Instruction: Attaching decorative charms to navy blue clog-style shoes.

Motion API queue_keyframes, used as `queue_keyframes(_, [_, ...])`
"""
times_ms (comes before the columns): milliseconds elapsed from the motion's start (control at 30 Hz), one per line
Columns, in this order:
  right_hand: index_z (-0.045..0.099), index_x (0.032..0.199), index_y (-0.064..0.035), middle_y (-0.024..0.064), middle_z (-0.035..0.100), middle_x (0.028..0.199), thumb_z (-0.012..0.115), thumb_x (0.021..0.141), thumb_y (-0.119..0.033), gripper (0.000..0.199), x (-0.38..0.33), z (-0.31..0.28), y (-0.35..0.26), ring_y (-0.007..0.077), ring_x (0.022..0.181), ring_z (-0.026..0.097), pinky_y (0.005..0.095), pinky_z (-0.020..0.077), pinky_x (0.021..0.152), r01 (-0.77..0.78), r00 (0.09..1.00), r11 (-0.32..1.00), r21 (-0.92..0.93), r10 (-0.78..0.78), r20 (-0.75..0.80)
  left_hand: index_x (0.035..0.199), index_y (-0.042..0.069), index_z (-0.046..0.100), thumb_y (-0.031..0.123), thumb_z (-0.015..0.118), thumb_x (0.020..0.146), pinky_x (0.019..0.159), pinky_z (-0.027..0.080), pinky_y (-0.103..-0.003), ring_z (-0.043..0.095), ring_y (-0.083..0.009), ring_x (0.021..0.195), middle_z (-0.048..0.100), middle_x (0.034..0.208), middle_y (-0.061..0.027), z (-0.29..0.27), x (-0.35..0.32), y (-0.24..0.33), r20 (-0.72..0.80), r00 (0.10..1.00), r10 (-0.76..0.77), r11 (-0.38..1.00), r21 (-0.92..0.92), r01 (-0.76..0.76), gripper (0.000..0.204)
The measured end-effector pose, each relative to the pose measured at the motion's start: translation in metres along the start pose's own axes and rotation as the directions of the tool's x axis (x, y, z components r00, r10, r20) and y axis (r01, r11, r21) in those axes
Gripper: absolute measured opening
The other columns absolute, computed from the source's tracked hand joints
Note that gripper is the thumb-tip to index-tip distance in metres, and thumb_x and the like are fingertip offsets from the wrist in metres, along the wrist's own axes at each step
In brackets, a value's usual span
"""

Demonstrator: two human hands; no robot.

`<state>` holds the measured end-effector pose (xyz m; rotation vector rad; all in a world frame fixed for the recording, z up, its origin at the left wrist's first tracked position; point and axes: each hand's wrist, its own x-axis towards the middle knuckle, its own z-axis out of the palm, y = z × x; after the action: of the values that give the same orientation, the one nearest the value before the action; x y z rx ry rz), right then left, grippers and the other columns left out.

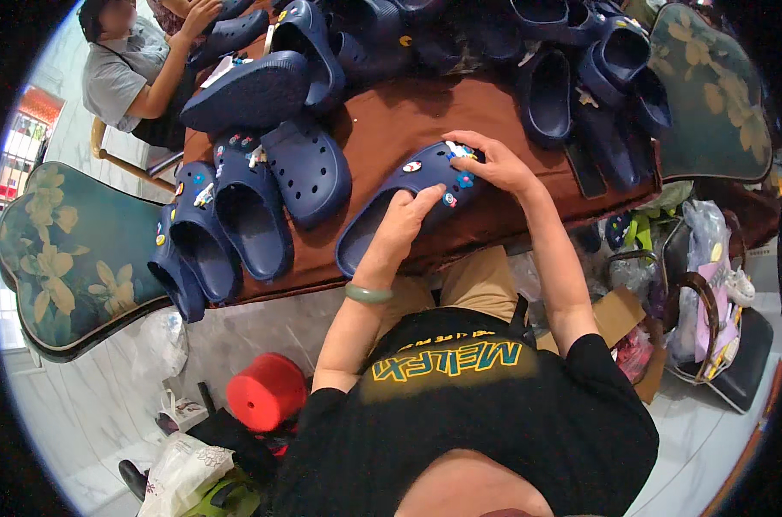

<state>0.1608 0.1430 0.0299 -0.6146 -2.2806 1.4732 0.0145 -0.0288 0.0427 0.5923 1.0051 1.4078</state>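
A navy blue foam clog [365,233] lies at the front of the table, its toe pointing right and away from me. My left hand [408,215] reaches into the foot opening; its thumb rests on top near the edge, and its other fingers are hidden inside. With thumb and fingertips, my right hand [498,165] pinches at a white-and-yellow shoe charm [457,150] on the toe. A blue flower charm [466,179], a red-and-white oval charm [412,166] and a small round charm [449,199] also sit on the upper.
Clogs with charms [251,215] stand to the left, beside a plain clog [309,168]. More clogs [546,95] crowd the back and right of the brown-covered table [391,112]. Chairs [85,258] flank it. A red stool [267,392] and bags are below; another person [132,73] sits far left.
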Motion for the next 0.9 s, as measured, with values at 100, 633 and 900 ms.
queue_keyframes(100, [0.056,0.128,-0.0017,0.0158,0.057,0.129,0.066,0.087,-0.03,0.051,0.004,0.001,-0.01,0.0279,0.122,0.052,0.0339,0.0384,0.104,0.056,0.997,0.976,-0.211,-0.066,-0.039,0.118,-0.002,0.059,0.017,0.057,0.093,0.089,0.047,-0.028,0.06,-0.0123,0.099,0.063,0.111,-0.0061,-0.003,0.003,-0.005,0.041,0.999,0.019,1.0,-0.021,-0.018,0.033])
queue_keyframes(633, [0.057,0.078,-0.0061,0.0076,0.052,0.088,0.071,0.082,-0.024,0.023,0.019,0.006,-0.01,0.0242,0.091,0.049,0.0337,0.042,0.08,0.22,0.956,0.921,-0.322,-0.27,-0.117,0.13,-0.002,0.05,0.014,0.053,0.093,0.094,0.044,-0.028,0.054,-0.0122,0.107,0.056,0.121,-0.0051,-0.005,0.005,0.004,0.106,0.994,0.016,0.997,0.074,-0.024,0.04])
queue_keyframes(900, [0.05,0.066,-0.0037,0.0053,0.047,0.079,0.073,0.077,-0.015,0.028,0.021,0.012,-0.011,0.022,0.08,0.044,0.0326,0.0382,0.07,0.246,0.934,0.872,-0.423,-0.33,-0.137,0.127,-0.001,0.051,0.015,0.057,0.089,0.087,0.048,-0.028,0.059,-0.0129,0.099,0.061,0.113,-0.0073,-0.008,0.006,0.002,0.061,0.998,0.005,0.995,0.104,-0.011,0.042])
